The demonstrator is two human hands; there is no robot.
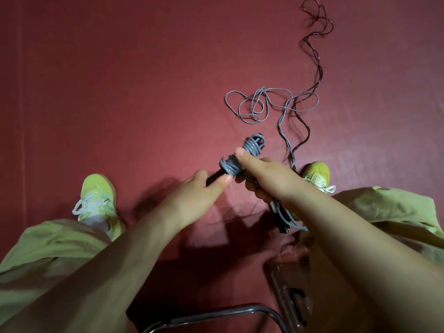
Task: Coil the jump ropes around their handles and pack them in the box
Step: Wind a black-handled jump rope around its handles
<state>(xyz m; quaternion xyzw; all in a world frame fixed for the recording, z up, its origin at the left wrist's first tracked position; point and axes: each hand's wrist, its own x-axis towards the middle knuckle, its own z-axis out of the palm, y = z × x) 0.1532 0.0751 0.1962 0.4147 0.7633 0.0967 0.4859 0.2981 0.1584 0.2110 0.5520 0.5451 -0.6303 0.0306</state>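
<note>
- Your right hand (264, 174) grasps the black handles wound with grey jump rope (242, 157), held above the red floor (120, 92)
- Your left hand (192, 195) pinches the handle's near end
- Loose grey rope lies far right

Indoor room, kind uncertain; possibly a home or a gym. Dark red floor (120, 80) fills the view (a mat or carpet, faintly creased), with a chrome tube frame (216, 311) at the bottom edge and a cardboard box (295, 296) beside it.

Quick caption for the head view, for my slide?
Both hands wind grey rope around black handles; more rope lies loose on the red floor.
</note>
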